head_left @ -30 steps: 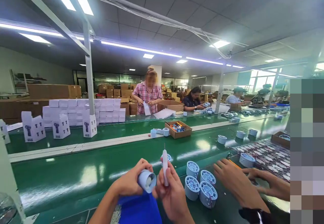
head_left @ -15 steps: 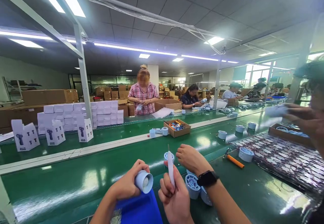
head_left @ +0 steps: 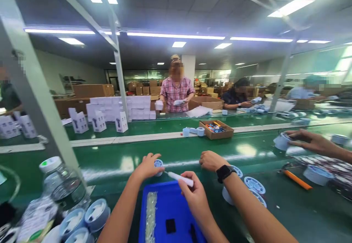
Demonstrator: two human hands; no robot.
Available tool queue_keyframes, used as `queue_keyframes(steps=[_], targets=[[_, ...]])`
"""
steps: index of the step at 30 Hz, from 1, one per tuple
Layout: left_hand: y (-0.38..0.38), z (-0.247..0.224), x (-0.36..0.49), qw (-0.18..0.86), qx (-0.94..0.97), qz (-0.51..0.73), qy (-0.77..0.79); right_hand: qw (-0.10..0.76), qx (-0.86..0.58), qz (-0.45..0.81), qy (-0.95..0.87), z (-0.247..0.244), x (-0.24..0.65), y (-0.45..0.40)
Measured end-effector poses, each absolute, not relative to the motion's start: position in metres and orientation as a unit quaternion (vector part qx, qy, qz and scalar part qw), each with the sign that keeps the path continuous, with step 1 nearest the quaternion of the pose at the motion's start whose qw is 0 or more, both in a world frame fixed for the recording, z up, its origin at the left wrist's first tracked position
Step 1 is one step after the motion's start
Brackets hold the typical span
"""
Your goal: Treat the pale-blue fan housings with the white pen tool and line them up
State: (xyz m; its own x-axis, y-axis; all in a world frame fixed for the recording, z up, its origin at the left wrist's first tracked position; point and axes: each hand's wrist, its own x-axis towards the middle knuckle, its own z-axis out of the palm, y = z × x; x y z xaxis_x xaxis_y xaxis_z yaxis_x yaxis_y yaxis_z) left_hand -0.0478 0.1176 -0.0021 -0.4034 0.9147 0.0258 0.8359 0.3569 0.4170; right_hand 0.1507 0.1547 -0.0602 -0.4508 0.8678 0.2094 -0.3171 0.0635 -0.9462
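Observation:
My left hand is closed around a light-blue round casing, its spoked end showing to the right of my fingers. In my right hand is a white-handled screwdriver with a thin shaft. Its tip points left, close to the casing; whether they touch I cannot tell. Below both hands lies a blue tray holding a strip of small clear pieces and a black square. A co-worker's hand with a black watch reaches in from the right, beside light-blue round parts.
Light-blue cups with white pieces and a clear plastic bottle stand at the left. A cardboard box of small parts sits across the green belt. Another hand holds a blue part at right, near an orange-handled tool.
The view has swung left and down, exposing the tray and bottle. My left hand has turned the casing's spoked end toward the screwdriver, which has tipped from upright to pointing left.

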Motion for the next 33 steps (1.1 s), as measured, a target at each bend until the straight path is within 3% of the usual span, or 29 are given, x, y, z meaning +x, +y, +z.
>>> queue_keyframes(steps=[3, 6, 11, 14, 18, 22, 29, 33], targets=[[0.088, 0.021, -0.043, 0.093, 0.527, 0.199, 0.821, 0.416, -0.207, 0.653, -0.598, -0.067, 0.147, 0.143], [0.039, 0.034, -0.040, 0.138, 0.511, 0.123, 0.840, 0.375, -0.165, 0.642, -0.648, -0.070, 0.145, 0.135], [-0.052, 0.007, -0.042, 0.055, 0.401, -0.014, 0.914, 0.343, -0.142, 0.612, -0.698, -0.073, 0.145, 0.131], [-0.081, -0.013, -0.049, 0.001, 0.398, -0.029, 0.917, 0.334, -0.133, 0.610, -0.706, -0.075, 0.144, 0.132], [-0.086, -0.016, -0.056, -0.042, 0.439, 0.062, 0.895, 0.324, -0.129, 0.613, -0.709, -0.078, 0.143, 0.132], [-0.075, 0.013, -0.046, -0.072, 0.447, 0.215, 0.865, 0.324, -0.133, 0.606, -0.714, -0.079, 0.142, 0.133], [-0.037, 0.076, -0.010, -0.049, 0.404, 0.390, 0.826, 0.335, -0.148, 0.564, -0.741, -0.072, 0.146, 0.133], [-0.009, 0.095, 0.003, -0.022, 0.398, 0.517, 0.757, 0.388, -0.178, 0.492, -0.759, -0.068, 0.155, 0.139]])
